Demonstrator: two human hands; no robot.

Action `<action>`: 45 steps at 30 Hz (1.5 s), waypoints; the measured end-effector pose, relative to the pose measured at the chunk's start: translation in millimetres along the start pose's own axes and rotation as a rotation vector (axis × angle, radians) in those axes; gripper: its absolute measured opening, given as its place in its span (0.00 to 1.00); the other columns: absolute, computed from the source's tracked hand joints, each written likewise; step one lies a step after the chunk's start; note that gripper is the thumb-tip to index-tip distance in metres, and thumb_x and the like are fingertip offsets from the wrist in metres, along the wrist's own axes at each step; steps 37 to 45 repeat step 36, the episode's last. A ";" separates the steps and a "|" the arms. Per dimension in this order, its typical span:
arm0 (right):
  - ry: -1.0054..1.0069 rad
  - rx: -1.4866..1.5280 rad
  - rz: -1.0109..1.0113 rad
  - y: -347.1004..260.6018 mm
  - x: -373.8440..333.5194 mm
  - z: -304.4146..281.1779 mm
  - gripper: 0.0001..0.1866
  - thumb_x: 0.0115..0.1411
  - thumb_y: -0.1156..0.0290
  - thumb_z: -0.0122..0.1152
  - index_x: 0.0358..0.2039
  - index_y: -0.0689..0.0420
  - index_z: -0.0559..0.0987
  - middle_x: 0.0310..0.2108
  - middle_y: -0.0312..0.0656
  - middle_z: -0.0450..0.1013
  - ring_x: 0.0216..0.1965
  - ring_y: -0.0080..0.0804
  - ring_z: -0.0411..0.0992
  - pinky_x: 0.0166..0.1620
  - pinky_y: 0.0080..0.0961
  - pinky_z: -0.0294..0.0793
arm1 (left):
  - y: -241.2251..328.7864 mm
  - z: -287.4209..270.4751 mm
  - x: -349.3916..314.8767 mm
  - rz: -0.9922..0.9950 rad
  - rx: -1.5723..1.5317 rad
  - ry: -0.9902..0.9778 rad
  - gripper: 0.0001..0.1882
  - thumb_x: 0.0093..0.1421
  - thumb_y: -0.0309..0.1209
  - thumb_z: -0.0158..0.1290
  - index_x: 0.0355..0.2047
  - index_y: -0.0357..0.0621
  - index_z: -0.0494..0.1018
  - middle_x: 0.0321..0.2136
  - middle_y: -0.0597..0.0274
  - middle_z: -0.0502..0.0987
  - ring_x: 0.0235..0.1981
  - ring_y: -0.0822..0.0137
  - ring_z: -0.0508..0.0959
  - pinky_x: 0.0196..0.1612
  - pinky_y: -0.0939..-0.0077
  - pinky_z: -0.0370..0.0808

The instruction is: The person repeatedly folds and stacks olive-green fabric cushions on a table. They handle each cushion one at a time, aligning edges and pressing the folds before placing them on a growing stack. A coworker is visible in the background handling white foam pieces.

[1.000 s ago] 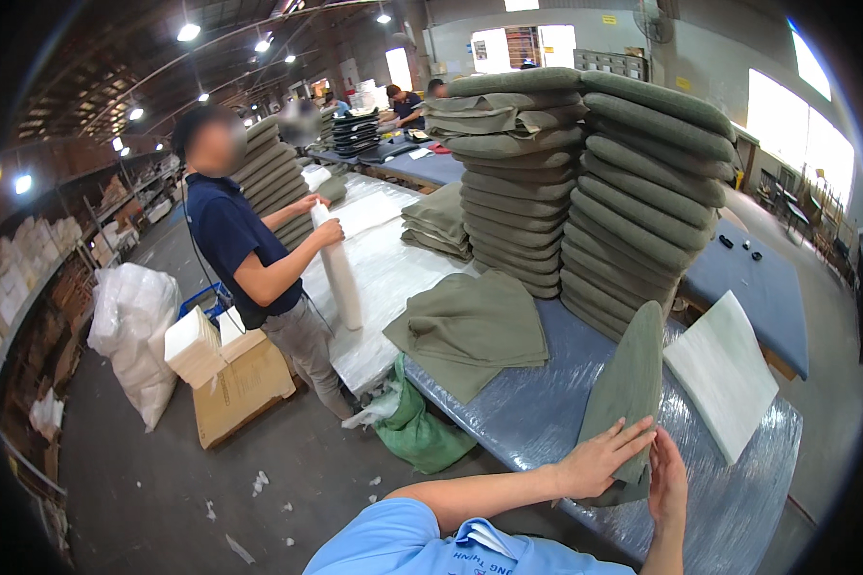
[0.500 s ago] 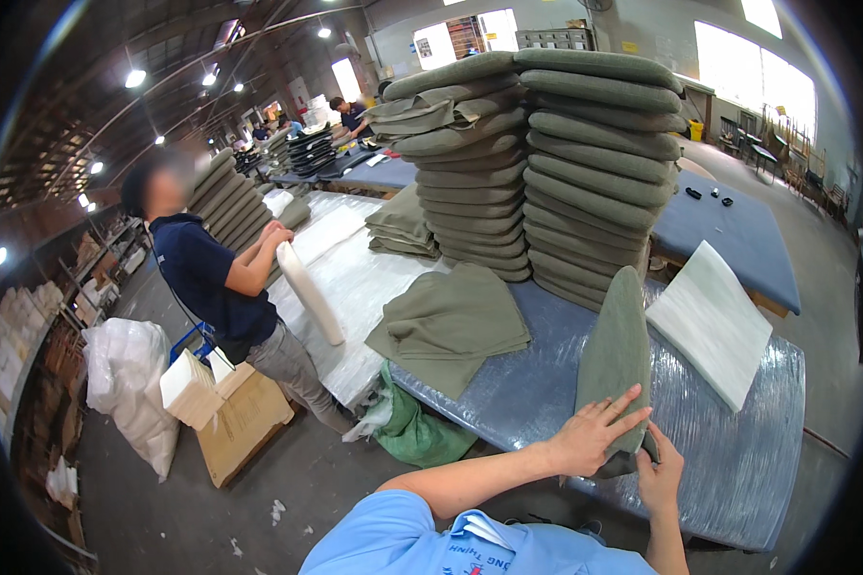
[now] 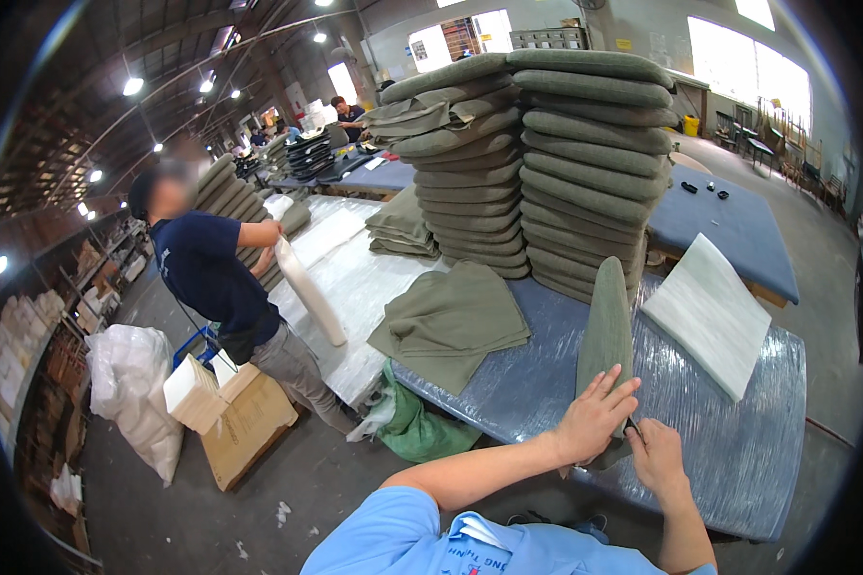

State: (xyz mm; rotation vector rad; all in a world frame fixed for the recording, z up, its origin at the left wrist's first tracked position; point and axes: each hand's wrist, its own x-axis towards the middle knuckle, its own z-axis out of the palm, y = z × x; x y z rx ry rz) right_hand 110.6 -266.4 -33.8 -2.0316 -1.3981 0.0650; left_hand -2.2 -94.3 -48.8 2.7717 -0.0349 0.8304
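Note:
A grey-green fabric-covered cushion [image 3: 604, 321] stands on its narrow edge on the plastic-wrapped table, its near end toward me. My left hand [image 3: 593, 422] grips it near that end, with the fingers laid across the fabric and the thumb mostly hidden. Close beside it, my right hand [image 3: 658, 452] is closed, pinching the dark open edge of the cushion cover [image 3: 616, 454]. What lies inside that edge is hidden by my hands. A bare white foam pad [image 3: 708, 316] lies to the right of the cushion.
Tall stacks of green cushions [image 3: 594, 163] rise behind my hands. Flat green covers [image 3: 455, 321] lie left on the blue table [image 3: 556, 335]. A co-worker [image 3: 206, 259] at the left handles a white pad [image 3: 309, 292]. A green sack [image 3: 417, 422] and cardboard box [image 3: 249, 431] stand below.
The cushion has turned more edge-on to me. My right hand has shifted slightly up and stays at the cover's edge. The co-worker's arms have moved at the white pad.

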 end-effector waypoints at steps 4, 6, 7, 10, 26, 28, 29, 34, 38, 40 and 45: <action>-0.011 -0.104 -0.017 5.0 -5.7 -7.8 0.14 0.66 0.64 0.62 0.27 0.60 0.75 0.27 0.53 0.73 0.31 0.58 0.75 0.35 0.51 0.72 | -1.8 -8.5 9.1 0.068 -0.082 -0.008 0.30 0.47 0.25 0.66 0.53 0.40 0.74 0.66 0.50 0.69 0.74 0.39 0.59 0.75 0.39 0.57; -0.012 -0.164 -0.034 -1.9 2.0 -14.2 0.15 0.66 0.62 0.62 0.28 0.59 0.76 0.27 0.51 0.74 0.31 0.57 0.76 0.35 0.50 0.73 | -5.5 -13.9 19.4 0.093 -0.110 -0.036 0.28 0.47 0.25 0.65 0.52 0.39 0.76 0.63 0.50 0.70 0.74 0.39 0.59 0.75 0.39 0.56; -0.026 -0.168 -0.044 -6.3 7.1 -15.1 0.15 0.66 0.61 0.62 0.28 0.59 0.77 0.28 0.50 0.75 0.31 0.56 0.76 0.35 0.50 0.74 | -9.5 -14.7 21.9 0.107 -0.126 -0.063 0.27 0.47 0.25 0.65 0.51 0.39 0.77 0.63 0.50 0.71 0.74 0.39 0.59 0.75 0.39 0.56; -0.085 -0.239 -0.080 -13.3 24.3 -23.5 0.17 0.68 0.57 0.60 0.32 0.59 0.82 0.29 0.48 0.78 0.33 0.52 0.79 0.38 0.48 0.77 | -21.6 -11.5 31.1 0.159 -0.196 -0.092 0.23 0.48 0.27 0.65 0.47 0.41 0.80 0.62 0.50 0.72 0.74 0.39 0.58 0.76 0.37 0.53; 0.039 -0.106 -0.001 0.9 -20.4 -6.4 0.23 0.73 0.56 0.52 0.26 0.56 0.82 0.26 0.50 0.81 0.30 0.51 0.81 0.34 0.47 0.80 | -36.0 36.6 48.9 0.353 -0.074 0.002 0.29 0.60 0.58 0.57 0.46 0.44 0.77 0.53 0.54 0.77 0.68 0.42 0.69 0.73 0.38 0.57; 0.038 -0.076 0.037 2.0 -26.8 -4.9 0.23 0.73 0.56 0.52 0.26 0.57 0.82 0.26 0.51 0.81 0.30 0.52 0.81 0.35 0.48 0.79 | -29.8 41.0 50.6 0.367 -0.073 0.018 0.28 0.59 0.56 0.58 0.45 0.44 0.77 0.52 0.54 0.77 0.67 0.42 0.69 0.73 0.38 0.57; 0.041 -0.058 0.052 1.9 -28.4 -4.6 0.23 0.73 0.56 0.52 0.26 0.57 0.82 0.26 0.51 0.81 0.30 0.52 0.81 0.35 0.48 0.79 | -28.7 41.0 52.0 0.370 -0.071 0.024 0.27 0.59 0.55 0.57 0.45 0.44 0.77 0.52 0.54 0.77 0.67 0.42 0.69 0.73 0.38 0.57; 0.026 0.019 0.140 7.2 -47.7 1.6 0.22 0.73 0.55 0.52 0.29 0.56 0.82 0.29 0.51 0.81 0.35 0.54 0.81 0.41 0.51 0.79 | -12.7 52.1 43.4 0.321 -0.110 0.012 0.26 0.60 0.55 0.59 0.45 0.46 0.77 0.54 0.55 0.77 0.69 0.42 0.67 0.75 0.39 0.54; -0.023 -0.001 0.197 13.6 -51.4 -7.0 0.20 0.73 0.53 0.51 0.38 0.56 0.82 0.39 0.53 0.82 0.40 0.54 0.81 0.44 0.50 0.80 | -6.9 52.5 41.4 0.222 -0.125 -0.046 0.26 0.59 0.55 0.61 0.46 0.48 0.77 0.56 0.56 0.77 0.72 0.42 0.64 0.77 0.39 0.50; -0.023 -0.001 0.197 13.6 -51.4 -7.0 0.20 0.73 0.53 0.51 0.38 0.56 0.82 0.39 0.53 0.82 0.40 0.54 0.81 0.44 0.50 0.80 | -6.9 52.5 41.4 0.222 -0.125 -0.046 0.26 0.59 0.55 0.61 0.46 0.48 0.77 0.56 0.56 0.77 0.72 0.42 0.64 0.77 0.39 0.50; -0.023 -0.001 0.197 13.6 -51.4 -7.0 0.20 0.73 0.53 0.51 0.38 0.56 0.82 0.39 0.53 0.82 0.40 0.54 0.81 0.44 0.50 0.80 | -6.9 52.5 41.4 0.222 -0.125 -0.046 0.26 0.59 0.55 0.61 0.46 0.48 0.77 0.56 0.56 0.77 0.72 0.42 0.64 0.77 0.39 0.50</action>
